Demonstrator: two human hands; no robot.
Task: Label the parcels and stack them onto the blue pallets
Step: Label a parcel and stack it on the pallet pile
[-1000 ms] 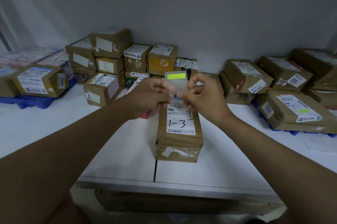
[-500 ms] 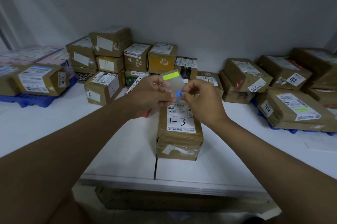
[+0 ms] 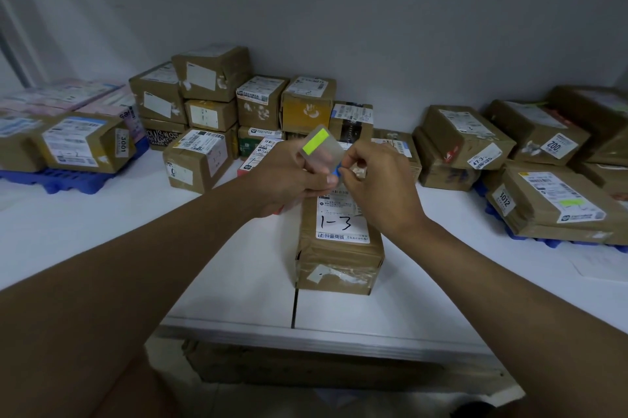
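Since half a second ago we have tilted the sticker sheet point(image 3: 318, 149) a little further to the right, and our right hand point(image 3: 380, 187) has closed in on its lower right corner. Our left hand point(image 3: 289, 176) grips the translucent sheet from the left, thumb and fingers curled round its lower edge, so that the sheet stands up over the parcels with a yellow-green label point(image 3: 316, 142) across its top. Our right hand pinches a small blue label point(image 3: 336, 172) at the sheet's lower corner between thumb and forefinger, the other fingers loosely curled. Both hands hover just above the far end of a brown parcel point(image 3: 339, 257), which lies lengthwise on the white bench point(image 3: 102, 223) near its front edge, over the seam between two panels. That parcel carries a white shipping label point(image 3: 342, 220) with "1-3" handwritten on it. Behind our hands, against the grey wall point(image 3: 373, 9), a heap of cardboard parcels point(image 3: 238, 104) stands stacked two and three high. To the left, a parcel marked 3001 point(image 3: 85, 145) rests with others on a blue pallet point(image 3: 68, 179). To the right, more parcels lie on another blue pallet point(image 3: 543, 240), among them one marked 3012 point(image 3: 550, 203), which already bears a yellow-green strip on its shipping label. Farther back on that side sits a parcel marked 200 point(image 3: 540, 132).
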